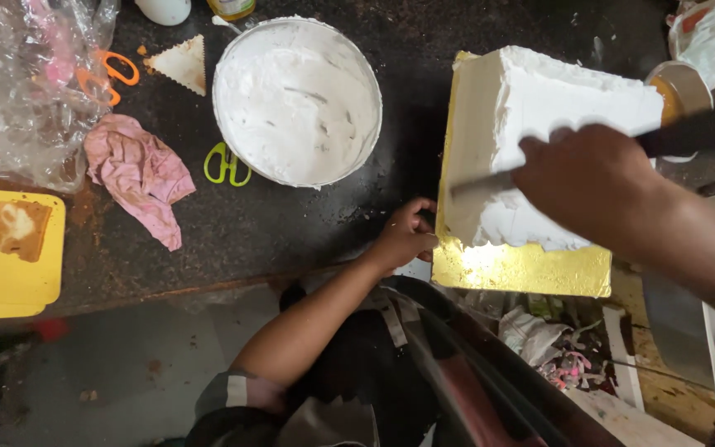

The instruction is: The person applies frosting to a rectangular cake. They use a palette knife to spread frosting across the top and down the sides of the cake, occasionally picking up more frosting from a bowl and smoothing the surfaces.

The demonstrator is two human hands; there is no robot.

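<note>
Right hand (593, 186) closed around the dark handle of a long spatula (490, 182); blade lies flat against the near face of the white-frosted rectangular cake (539, 108), just left of the knuckles. Blade blurred, so edge detail is not readable.

Left hand (405, 236) with fingers curled, gripping the near-left edge of the gold cake board (523, 269). Cake sits on that board, directly between the two hands and beyond them; board corner overhangs the counter (333, 223) edge toward the person.

Left of the left hand, farther up the dark counter: round bowl of white frosting (297, 99), nearly full. Just beside the bowl on its left, green scissors (226, 164). Beyond that, a crumpled pink cloth (138, 174), and a small triangular piece of cake (179, 64) above it. Orange scissors (109, 74) lie partly under a clear plastic bag (26, 83) at the far left. Yellow cutting board (6, 265) with a brown cake scrap at the far left, near edge.

Beyond the right hand, a small cup with orange contents (680, 91), partly hidden by the spatula handle.
</note>
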